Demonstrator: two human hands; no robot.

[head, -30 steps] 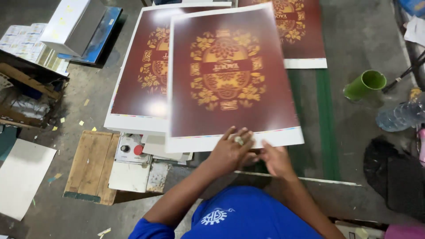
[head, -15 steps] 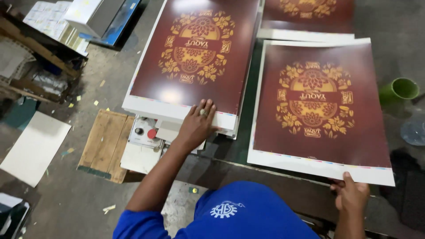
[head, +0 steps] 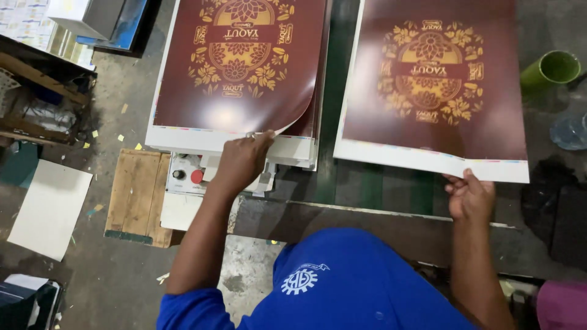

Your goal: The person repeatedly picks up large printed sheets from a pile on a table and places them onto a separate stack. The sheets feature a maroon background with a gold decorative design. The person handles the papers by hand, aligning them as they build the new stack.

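1. Left hand [head: 241, 160] pinches the curled near corner of the top sheet [head: 235, 67] on the stack [head: 293, 150], at 10 o'clock.
2. Right hand [head: 469, 195] grips the near edge of a second sheet [head: 434, 85], at 2 o'clock.
3. One green cup [head: 550, 68] at 3 o'clock; contents indiscernible.
4. Both sheets cut off at top.

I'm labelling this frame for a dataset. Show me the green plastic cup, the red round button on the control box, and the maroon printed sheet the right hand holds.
Green plastic cup [head: 549, 69]: head view, on its side wall.
Red round button [head: 197, 176]: head view, on its top face.
Maroon printed sheet [head: 434, 91]: head view, on its gold floral design.
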